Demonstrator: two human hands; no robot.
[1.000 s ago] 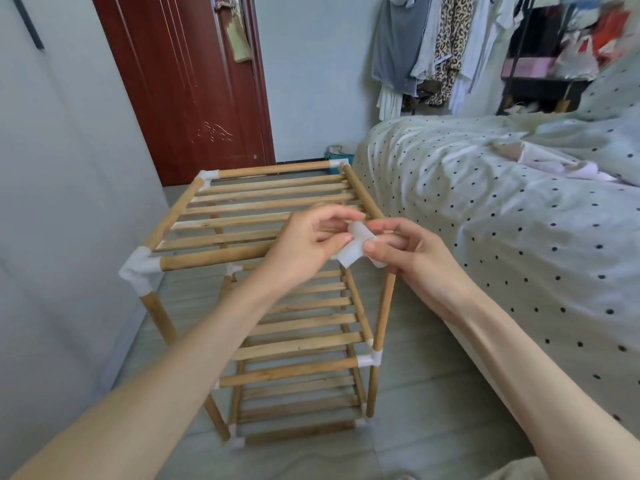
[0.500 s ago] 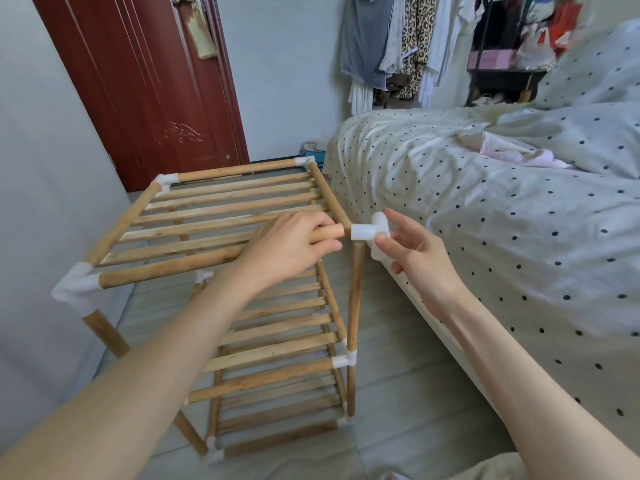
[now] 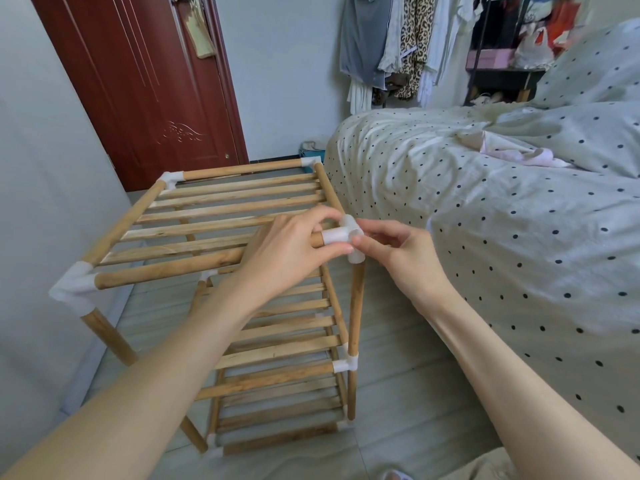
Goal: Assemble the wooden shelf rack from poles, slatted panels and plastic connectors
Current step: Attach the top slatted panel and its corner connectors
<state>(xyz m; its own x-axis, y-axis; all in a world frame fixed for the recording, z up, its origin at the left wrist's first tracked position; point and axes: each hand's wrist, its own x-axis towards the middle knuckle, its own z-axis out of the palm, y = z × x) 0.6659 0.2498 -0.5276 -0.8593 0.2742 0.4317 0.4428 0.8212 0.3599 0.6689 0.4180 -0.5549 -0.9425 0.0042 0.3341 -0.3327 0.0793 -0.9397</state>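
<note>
- Connector (image 3: 347,237), white plastic, sits at the near right top corner of the rack (image 3: 221,216), between both hands.
- Left hand (image 3: 291,251) grips the front pole (image 3: 173,266), which runs left to right.
- Right hand (image 3: 398,252) pinches the connector with curled fingers (image 3: 363,242); the upright pole (image 3: 356,306) stands just below it.

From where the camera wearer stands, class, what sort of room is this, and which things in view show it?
Most likely a bedroom: a bed with a polka-dot cover, clothes hanging on a rail and a red wooden door.

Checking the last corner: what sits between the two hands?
The white plastic corner connector, in the head view, between left hand and right hand.
</note>
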